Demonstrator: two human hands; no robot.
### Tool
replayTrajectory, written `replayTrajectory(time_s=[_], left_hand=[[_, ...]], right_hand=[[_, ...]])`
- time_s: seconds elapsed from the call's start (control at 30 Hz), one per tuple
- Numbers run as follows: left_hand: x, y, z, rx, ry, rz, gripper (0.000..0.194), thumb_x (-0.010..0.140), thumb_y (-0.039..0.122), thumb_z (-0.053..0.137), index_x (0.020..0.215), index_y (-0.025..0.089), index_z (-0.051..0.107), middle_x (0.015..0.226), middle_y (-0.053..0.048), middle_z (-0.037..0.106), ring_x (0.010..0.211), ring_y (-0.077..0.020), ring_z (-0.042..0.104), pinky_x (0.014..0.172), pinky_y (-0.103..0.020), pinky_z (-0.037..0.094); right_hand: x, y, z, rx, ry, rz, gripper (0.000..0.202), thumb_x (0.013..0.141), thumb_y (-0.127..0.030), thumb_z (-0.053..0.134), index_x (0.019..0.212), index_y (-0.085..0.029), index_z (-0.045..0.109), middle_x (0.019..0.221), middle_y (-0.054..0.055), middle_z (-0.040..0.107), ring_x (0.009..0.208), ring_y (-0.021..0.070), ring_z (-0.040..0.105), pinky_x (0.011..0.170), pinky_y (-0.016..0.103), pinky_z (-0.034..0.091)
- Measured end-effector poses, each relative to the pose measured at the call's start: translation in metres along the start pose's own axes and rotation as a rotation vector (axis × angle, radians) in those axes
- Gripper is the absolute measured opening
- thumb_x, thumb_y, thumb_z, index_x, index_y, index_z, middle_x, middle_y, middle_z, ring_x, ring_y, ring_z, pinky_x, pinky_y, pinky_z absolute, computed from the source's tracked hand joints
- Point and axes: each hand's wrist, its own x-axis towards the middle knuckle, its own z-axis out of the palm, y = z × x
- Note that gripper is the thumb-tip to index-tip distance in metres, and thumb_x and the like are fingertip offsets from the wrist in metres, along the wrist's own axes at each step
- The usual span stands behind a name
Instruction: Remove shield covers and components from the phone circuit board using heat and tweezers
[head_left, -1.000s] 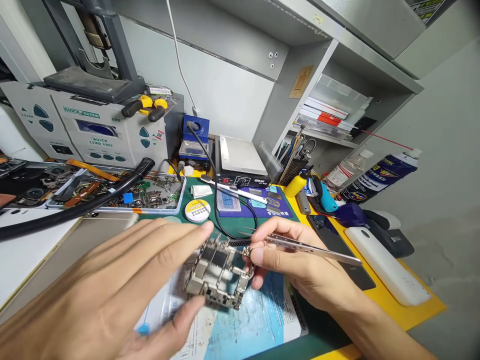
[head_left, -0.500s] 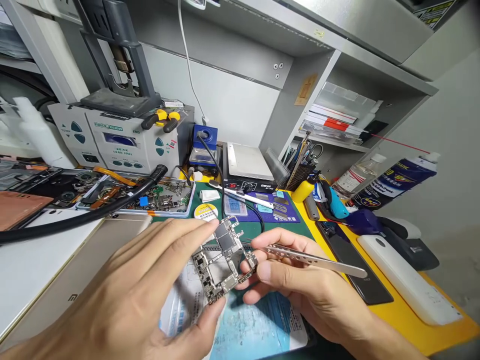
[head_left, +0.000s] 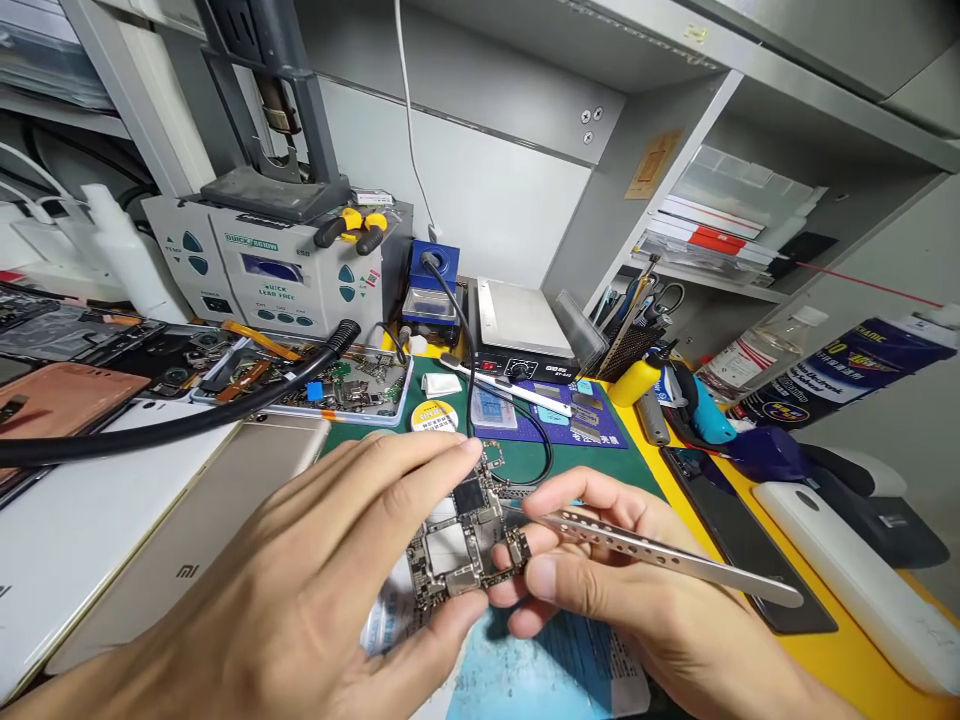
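Two hands, left (head_left: 322, 570) and right (head_left: 622, 570), pinch one circuit board (head_left: 469, 535) at lower centre; the right also grips one pair of tweezers (head_left: 667, 552). One tray (head_left: 409, 395), left of centre, holds several board pieces (head_left: 360, 385).

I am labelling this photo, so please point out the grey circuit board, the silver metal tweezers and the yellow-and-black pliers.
Grey circuit board (head_left: 469, 496): head view, on its dark chip.
Silver metal tweezers (head_left: 724, 574): head view, on the flat rear part.
Yellow-and-black pliers (head_left: 371, 240): head view, on a black handle.
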Motion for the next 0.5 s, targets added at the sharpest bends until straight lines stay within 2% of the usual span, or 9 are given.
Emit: replayTrajectory(time_s=[0.17,0.3,0.4,0.5], left_hand=[[0.004,0.003,0.002,0.011,-0.014,0.009,0.057,0.104,0.024,0.07,0.159,0.017,0.054,0.152,-0.004,0.065,0.144,-0.0104,0.06,0.139,-0.015,0.029],[0.004,0.002,-0.002,0.03,-0.01,0.025,0.058,0.104,0.025,0.069,0.159,0.016,0.053,0.153,-0.005,0.067,0.145,-0.0115,0.06,0.141,-0.017,0.028],[0.005,0.0,-0.007,0.048,-0.024,0.005,0.058,0.104,0.027,0.068,0.16,0.019,0.053,0.154,-0.002,0.068,0.146,-0.0118,0.061,0.14,-0.019,0.031],[0.006,-0.004,-0.011,0.065,-0.032,0.013,0.058,0.103,0.028,0.067,0.159,0.019,0.053,0.152,-0.001,0.07,0.144,-0.0124,0.063,0.135,-0.021,0.04]], right_hand=[[-0.001,0.001,0.003,-0.021,0.029,-0.006,0.034,0.085,-0.02,0.104,0.107,-0.02,0.079,0.096,0.004,0.089,0.079,0.0156,0.086,0.08,0.023,0.069],[-0.002,0.003,0.0,-0.176,0.111,-0.053,0.034,0.083,-0.027,0.106,0.107,-0.02,0.083,0.097,0.005,0.089,0.082,0.0182,0.086,0.082,0.026,0.07],[-0.003,0.004,-0.002,-0.306,0.241,-0.188,0.031,0.09,-0.039,0.1,0.11,-0.022,0.085,0.102,0.01,0.09,0.085,0.0234,0.087,0.083,0.033,0.073],[-0.009,0.006,0.005,-0.356,0.257,-0.311,0.023,0.095,-0.046,0.094,0.098,-0.025,0.086,0.087,0.011,0.089,0.076,0.025,0.085,0.077,0.036,0.073]])
